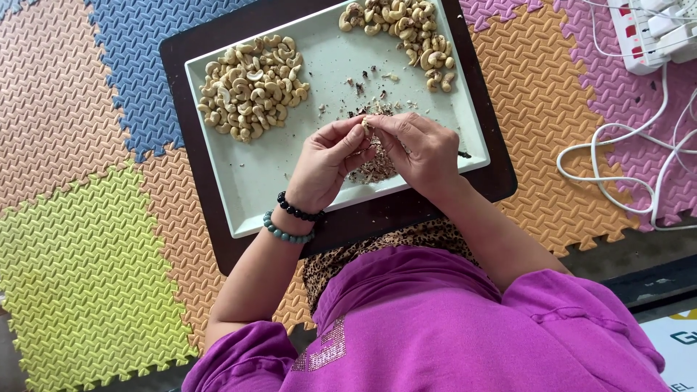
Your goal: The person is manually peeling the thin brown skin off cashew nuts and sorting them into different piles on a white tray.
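two hands peeling a cashew over a pale tray

we look down from above our own head at a pale rectangular plastic tray (247, 181) resting on a dark brown board (501, 181), which lies on a floor of interlocking foam mats in blue, orange, yellow and pink.

our left hand (327, 163) and right hand (421, 152) meet over the near middle of the tray. both are closed in a pinch on one small pale cashew kernel (365, 125), held between thumbs and fingertips of the two hands, just above the tray.

right under the hands sits a heap of brown papery skin flakes (374, 168). a pile of cashews (250, 87) lies at the far left of the tray, and a second pile of cashews (406, 29) at the far right.

we judge the step in hand to be rubbing the skin off this one nut. the next move seems to call for a light thumb scrape, so the kernel does not snap.

two bead bracelets circle the left wrist, one black (296, 210) and one grey-green (284, 232). white cables (624, 145) trail at far right.
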